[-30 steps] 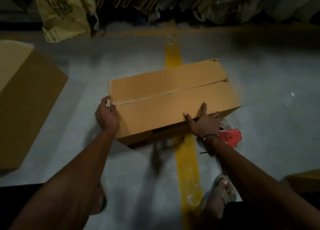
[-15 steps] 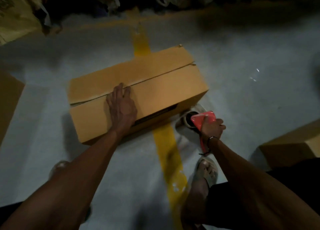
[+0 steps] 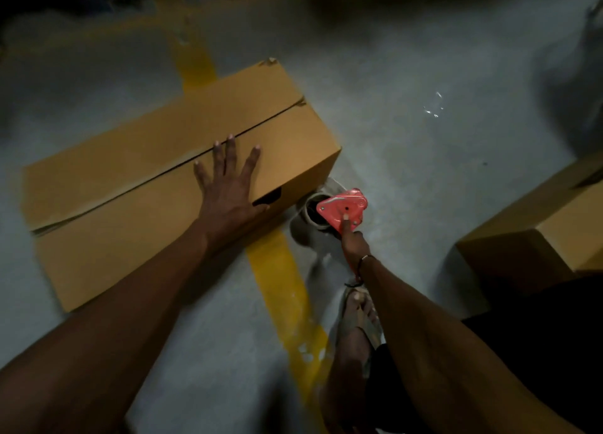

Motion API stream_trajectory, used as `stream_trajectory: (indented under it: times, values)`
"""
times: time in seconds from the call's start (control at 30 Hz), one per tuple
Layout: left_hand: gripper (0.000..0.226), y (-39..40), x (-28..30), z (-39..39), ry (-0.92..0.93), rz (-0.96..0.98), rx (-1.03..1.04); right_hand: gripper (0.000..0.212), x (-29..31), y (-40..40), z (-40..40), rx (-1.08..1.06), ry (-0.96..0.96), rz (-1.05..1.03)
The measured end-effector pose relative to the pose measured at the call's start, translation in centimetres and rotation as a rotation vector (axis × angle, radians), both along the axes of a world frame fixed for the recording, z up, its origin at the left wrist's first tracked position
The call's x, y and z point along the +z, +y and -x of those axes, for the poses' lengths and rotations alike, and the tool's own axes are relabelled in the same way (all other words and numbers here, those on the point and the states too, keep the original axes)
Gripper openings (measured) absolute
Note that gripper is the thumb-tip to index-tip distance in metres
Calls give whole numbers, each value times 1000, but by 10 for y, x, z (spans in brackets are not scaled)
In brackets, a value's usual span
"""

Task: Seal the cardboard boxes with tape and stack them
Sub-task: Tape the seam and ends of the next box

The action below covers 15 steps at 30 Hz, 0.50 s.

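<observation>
On the grey concrete floor (image 3: 424, 172), across a yellow painted line (image 3: 277, 270), sits the cardboard box (image 3: 130, 172), its flaps closed but untaped. Left hand (image 3: 228, 192) presses flat, fingers (image 3: 231, 149) spread; if it lifts, the seam may gape. Right hand (image 3: 354, 241) grips the red tape dispenser (image 3: 342, 207) just right of the box; dim light risks crooked tape. Another box (image 3: 538, 231) stands far right

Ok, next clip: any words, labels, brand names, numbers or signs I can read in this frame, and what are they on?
None can be read.
Cardboard box under the left hand: plain top, no print visible.
Red tape dispenser held by the right hand: no legible marking, too blurred.
Second box at right: no print visible.
Yellow floor line: plain paint, no text.
</observation>
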State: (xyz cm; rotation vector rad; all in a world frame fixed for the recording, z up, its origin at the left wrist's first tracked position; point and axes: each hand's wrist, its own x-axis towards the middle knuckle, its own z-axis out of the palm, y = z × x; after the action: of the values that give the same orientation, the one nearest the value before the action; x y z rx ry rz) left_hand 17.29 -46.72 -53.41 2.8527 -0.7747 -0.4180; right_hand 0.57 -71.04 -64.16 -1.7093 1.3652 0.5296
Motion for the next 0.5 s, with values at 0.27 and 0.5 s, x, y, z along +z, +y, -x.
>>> stream_trajectory:
  times: [0.27,0.5]
  values:
    - [119,13,9,15,67,60,37,119,34,-18,8,-223,19,36]
    - [115,39,26,63,127,6,-19,92,142,-33,16,-399,-179,238]
